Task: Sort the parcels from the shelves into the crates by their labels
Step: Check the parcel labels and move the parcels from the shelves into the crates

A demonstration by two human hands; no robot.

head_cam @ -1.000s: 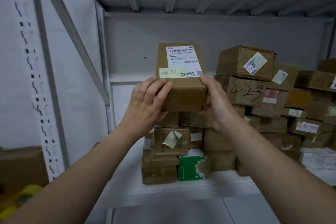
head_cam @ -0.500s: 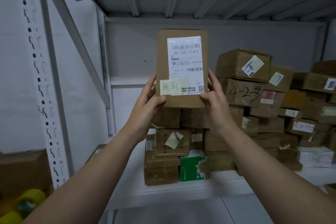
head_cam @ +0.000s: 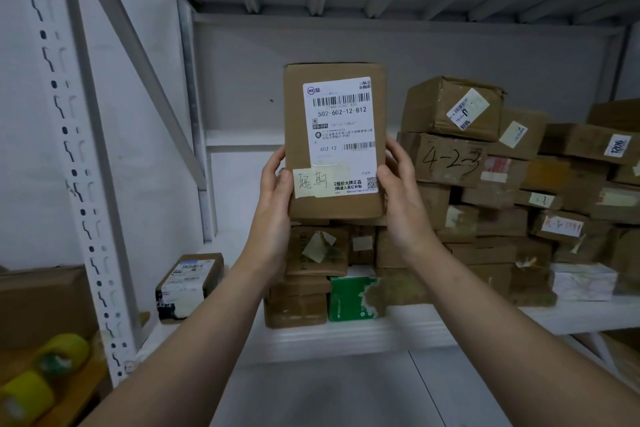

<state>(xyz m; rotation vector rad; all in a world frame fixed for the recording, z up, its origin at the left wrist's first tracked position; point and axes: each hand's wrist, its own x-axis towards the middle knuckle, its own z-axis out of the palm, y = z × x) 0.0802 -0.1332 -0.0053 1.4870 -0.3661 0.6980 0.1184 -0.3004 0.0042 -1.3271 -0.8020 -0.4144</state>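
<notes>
Fingers point(head_cam: 273, 166) grip parcel point(head_cam: 295, 121); label point(head_cam: 341, 128) reads 502-602-12-812.

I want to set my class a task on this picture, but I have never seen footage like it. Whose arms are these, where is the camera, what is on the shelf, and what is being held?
There is no machine here, only a person working with bare hands. The camera is worn on the person's head and looks forward and down, so both arms reach in from the bottom edge. The left hand and the right hand grip the sides of a brown parcel, held upright with its front to the camera. It carries a white shipping label and a handwritten note. Behind it, on the white shelf, are stacked parcels, a green box and a lone parcel set apart on the left. No crates are in view.
</notes>
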